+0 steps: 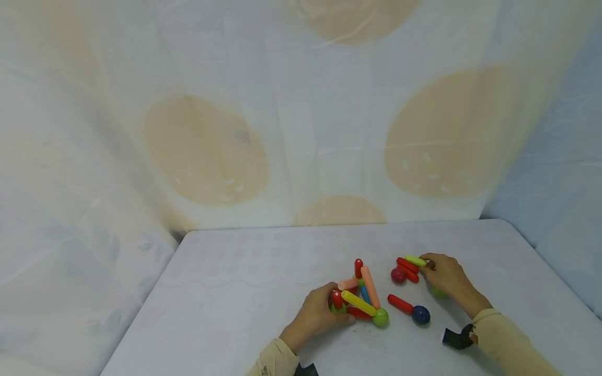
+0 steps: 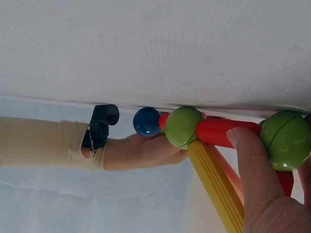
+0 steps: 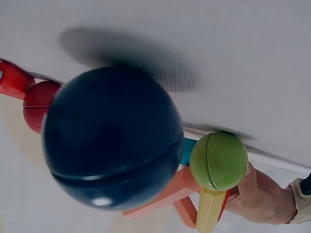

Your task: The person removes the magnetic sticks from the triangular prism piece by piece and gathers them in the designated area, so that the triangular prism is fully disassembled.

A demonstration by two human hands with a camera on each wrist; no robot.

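Two hands rest low on a white table (image 1: 235,271), seen from a head camera looking down. At the near edge, the left hand (image 1: 316,314) lies palm down with its sleeve (image 1: 275,360) angled in from below, fingers curled against the left side of a small built frame (image 1: 359,295) of coloured sticks and balls. From the left wrist view, one finger (image 2: 252,165) presses across a red stick (image 2: 221,132) that joins two green balls (image 2: 183,127), and a yellow stick (image 2: 216,187) slants down from the nearer ball. The frame stands just right of this hand, near the table's front middle, with a red stick (image 1: 358,268) upright at its back and a green ball (image 1: 380,317) at its front right corner. To the right, a loose red stick (image 1: 400,304) touches a blue ball (image 1: 420,315); the right wrist view shows that ball large and close. Farther right, the right hand (image 1: 444,277) reaches forward, wrist bent, its fingertips at the end of a yellow-green stick (image 1: 416,260) lying against two red sticks (image 1: 408,268) and a dark red ball (image 1: 398,274). Whether those fingertips pinch the stick or only touch it cannot be told. Behind the table hangs a pale curtain (image 1: 301,115) with large tan spots.
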